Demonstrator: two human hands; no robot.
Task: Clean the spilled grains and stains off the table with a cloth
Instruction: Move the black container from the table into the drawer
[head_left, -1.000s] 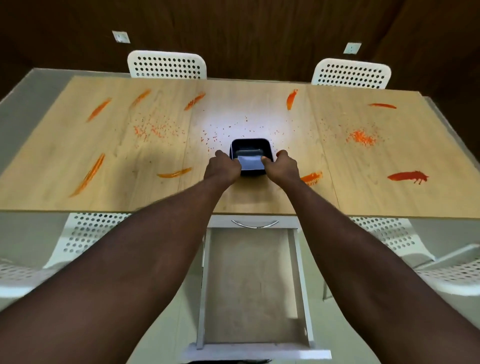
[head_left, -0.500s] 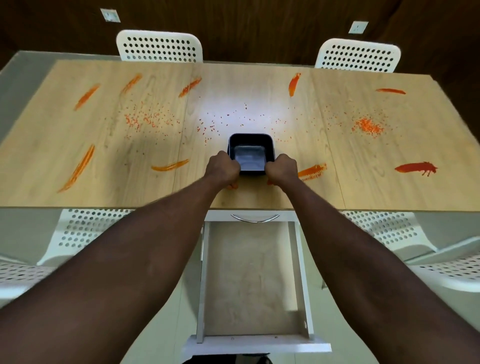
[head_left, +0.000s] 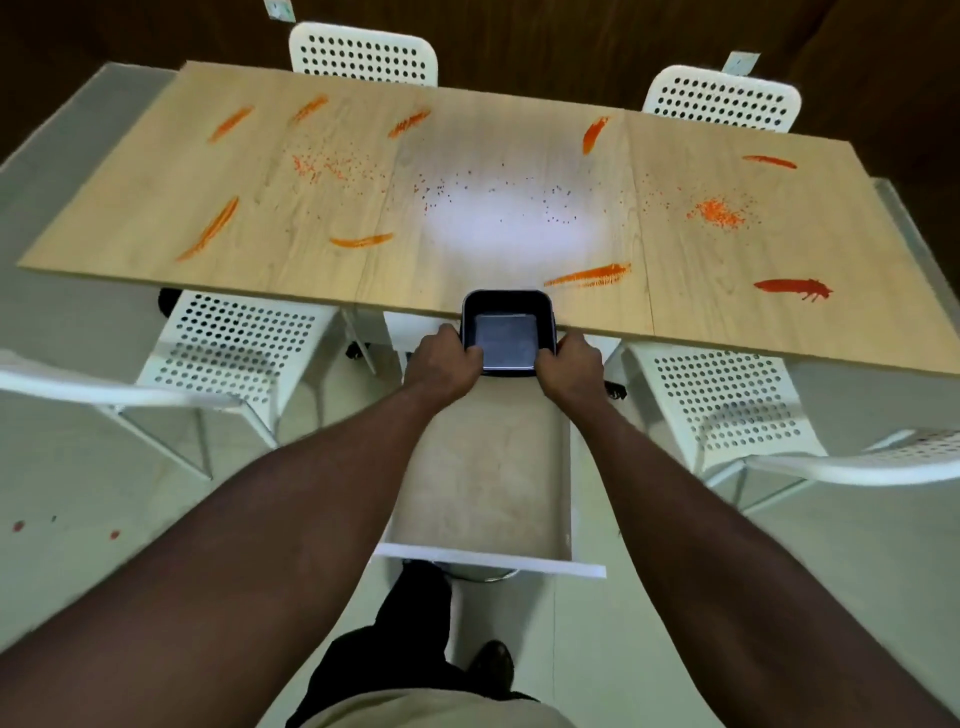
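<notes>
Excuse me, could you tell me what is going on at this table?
A person grips a small black square tub with the left hand and right hand at the near edge of the light wooden table, above an open white drawer. Orange smears and scattered orange grains lie all over the tabletop. No cloth is in view.

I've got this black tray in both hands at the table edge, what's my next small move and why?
Probably lower the black tray into the open drawer beneath it and let go. The left hand and right hand both grip it, no cloth is in view, and grains and stains lie across the table.
</notes>
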